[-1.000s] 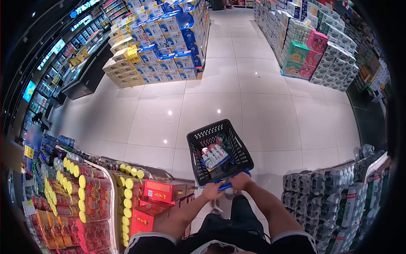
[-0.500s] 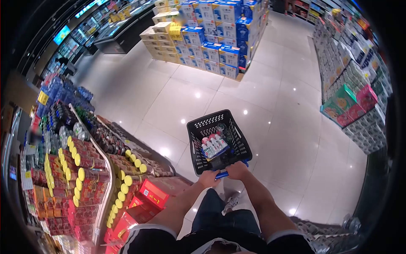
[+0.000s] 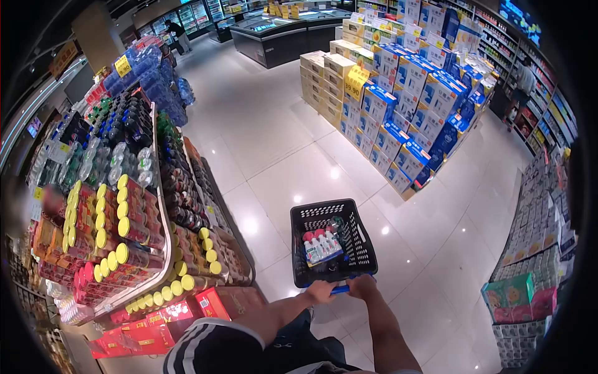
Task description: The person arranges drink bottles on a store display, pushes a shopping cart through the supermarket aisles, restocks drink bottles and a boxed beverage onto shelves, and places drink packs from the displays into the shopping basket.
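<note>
In the basket (image 3: 297, 249), we cannot make out the dark thing (image 3: 326, 267) along the near edge or read the print on the bottle pack (image 3: 322, 247), and the greenish clear item (image 3: 337, 222) by the far right corner is too small to name. The left hand (image 3: 322, 292) and right hand (image 3: 361, 287) hide parts of the blue handle (image 3: 341, 289), and we lose the right forearm (image 3: 387, 330) at the picture's bottom. A blur smears the bottle display's left edge, and the distant person (image 3: 526, 78) is too small for us to detail.

A supermarket: stacked cartons (image 3: 411, 81) under a yellow price sign (image 3: 357, 81), rows of bottles (image 3: 128, 121), a chest freezer (image 3: 286, 53), a shopping basket (image 3: 360, 249).
</note>
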Demonstrator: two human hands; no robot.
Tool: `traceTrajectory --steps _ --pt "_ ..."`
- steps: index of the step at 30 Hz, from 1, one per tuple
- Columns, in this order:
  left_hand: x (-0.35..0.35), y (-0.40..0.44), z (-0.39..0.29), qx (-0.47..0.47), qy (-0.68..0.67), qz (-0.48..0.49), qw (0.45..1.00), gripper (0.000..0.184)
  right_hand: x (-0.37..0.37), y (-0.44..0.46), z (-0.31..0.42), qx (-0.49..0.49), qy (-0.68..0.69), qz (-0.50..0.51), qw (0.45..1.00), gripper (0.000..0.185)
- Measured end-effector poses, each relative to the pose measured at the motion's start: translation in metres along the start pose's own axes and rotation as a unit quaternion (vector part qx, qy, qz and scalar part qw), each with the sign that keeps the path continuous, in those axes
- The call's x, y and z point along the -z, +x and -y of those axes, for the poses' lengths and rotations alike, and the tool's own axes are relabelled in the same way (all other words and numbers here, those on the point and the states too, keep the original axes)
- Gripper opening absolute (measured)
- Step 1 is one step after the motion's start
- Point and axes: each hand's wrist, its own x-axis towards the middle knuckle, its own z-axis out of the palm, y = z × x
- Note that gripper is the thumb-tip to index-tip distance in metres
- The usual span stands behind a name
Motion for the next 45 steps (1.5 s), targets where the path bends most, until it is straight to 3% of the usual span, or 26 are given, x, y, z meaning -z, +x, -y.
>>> traceTrajectory --steps 2,7,13,17,23,26,29,33,36,37,40,43,45 --pt "-0.002 0.014 0.017 -0.046 -0.017 -0.069 0.996 0.033 0.012 0.019 -0.011 0.006 0.000 0.016 1.000 0.018" --pt "0.012 0.044 0.046 -0.073 -0.042 -0.093 0.992 0.034 0.038 0.063 -0.033 0.036 0.029 0.038 0.998 0.017" --pt "0.047 0.082 0.068 0.016 -0.085 -0.013 0.996 0.038 0.057 0.117 -0.061 0.103 0.019 0.035 0.994 0.019" --pt "0.061 0.105 0.095 0.071 -0.057 0.039 0.995 0.038 0.081 0.159 -0.071 0.107 0.000 0.105 0.989 0.021" --pt "0.089 0.137 0.129 0.089 -0.086 -0.027 0.992 0.038 0.101 0.226 -0.099 0.199 0.039 0.045 0.978 0.019" --pt "0.113 0.150 0.143 0.166 -0.066 -0.039 0.983 0.053 0.119 0.267 -0.103 0.245 0.019 0.078 0.966 0.020" --pt "0.127 0.163 0.164 0.220 -0.064 -0.079 0.970 0.037 0.128 0.310 -0.104 0.294 -0.019 0.054 0.954 0.022" --pt "0.148 0.185 0.172 0.346 -0.073 -0.298 0.887 0.026 0.160 0.360 -0.105 0.324 -0.010 0.059 0.944 0.025" --pt "0.155 0.207 0.183 0.439 -0.172 -0.445 0.762 0.017 0.155 0.405 -0.108 0.340 -0.019 0.082 0.937 0.037" --pt "0.162 0.213 0.187 0.443 -0.171 -0.452 0.755 0.017 0.165 0.416 -0.108 0.349 -0.023 0.082 0.933 0.037" --pt "0.181 0.225 0.207 0.450 -0.159 -0.512 0.714 0.010 0.186 0.463 -0.104 0.349 0.053 0.247 0.902 0.065" --pt "0.186 0.230 0.235 0.446 -0.159 -0.534 0.701 0.011 0.206 0.500 -0.093 0.381 0.004 0.324 0.866 0.062" --pt "0.204 0.235 0.244 0.489 -0.182 -0.492 0.697 0.011 0.195 0.523 -0.094 0.384 0.038 0.316 0.867 0.056"
